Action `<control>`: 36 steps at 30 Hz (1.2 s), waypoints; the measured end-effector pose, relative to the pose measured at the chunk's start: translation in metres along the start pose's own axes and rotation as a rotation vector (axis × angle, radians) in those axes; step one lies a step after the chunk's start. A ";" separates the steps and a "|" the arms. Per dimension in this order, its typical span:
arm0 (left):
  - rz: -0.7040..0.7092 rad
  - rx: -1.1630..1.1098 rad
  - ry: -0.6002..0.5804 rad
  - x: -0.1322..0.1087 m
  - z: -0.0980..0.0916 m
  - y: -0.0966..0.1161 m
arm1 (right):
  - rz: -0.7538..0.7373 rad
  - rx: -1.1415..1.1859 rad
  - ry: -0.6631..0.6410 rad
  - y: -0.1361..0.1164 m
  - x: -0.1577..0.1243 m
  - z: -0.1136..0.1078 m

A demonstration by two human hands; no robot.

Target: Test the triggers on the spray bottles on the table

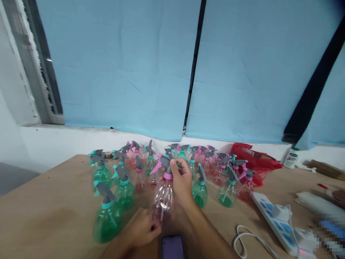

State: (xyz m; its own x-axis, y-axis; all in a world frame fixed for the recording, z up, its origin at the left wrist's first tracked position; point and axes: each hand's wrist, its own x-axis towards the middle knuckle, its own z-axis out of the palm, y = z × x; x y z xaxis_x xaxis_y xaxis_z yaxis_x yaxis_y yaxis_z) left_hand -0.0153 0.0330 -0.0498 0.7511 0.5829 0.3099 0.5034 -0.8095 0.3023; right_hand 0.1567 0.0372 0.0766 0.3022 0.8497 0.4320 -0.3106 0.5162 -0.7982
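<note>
Your right hand (182, 180) pinched the pink spray bottle (163, 199) at its grey trigger head, fingers curled round the collar. Your left hand (142, 228) gripped its base, fingers closed, just beyond the phone (173, 247). A green bottle (107, 219) stood left of the phone.

What is covered, cropped or unreadable around the held bottle

The right hand (182, 180) covers part of the spray head of the pink bottle (162, 196), and the left hand (142, 228), curled around its foot, hides the base. Just below the grip, the lower edge cuts off the phone (172, 248) and both forearms. Far right of the grip, a pixelated patch (330, 233) masks something, and the white bottle (291, 158) has a label too small to read.
</note>
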 end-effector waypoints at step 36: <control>0.104 0.040 0.084 0.005 -0.001 0.004 | 0.250 -0.068 -0.357 0.070 0.002 -0.058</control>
State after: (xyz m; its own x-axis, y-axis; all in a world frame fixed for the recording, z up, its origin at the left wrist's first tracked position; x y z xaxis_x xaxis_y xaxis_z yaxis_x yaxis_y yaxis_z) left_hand -0.0095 0.0329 -0.0459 0.7628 0.4983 0.4122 0.4424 -0.8670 0.2293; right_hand 0.1874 0.0687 -0.0032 -0.1085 0.9376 0.3303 -0.2714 0.2917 -0.9172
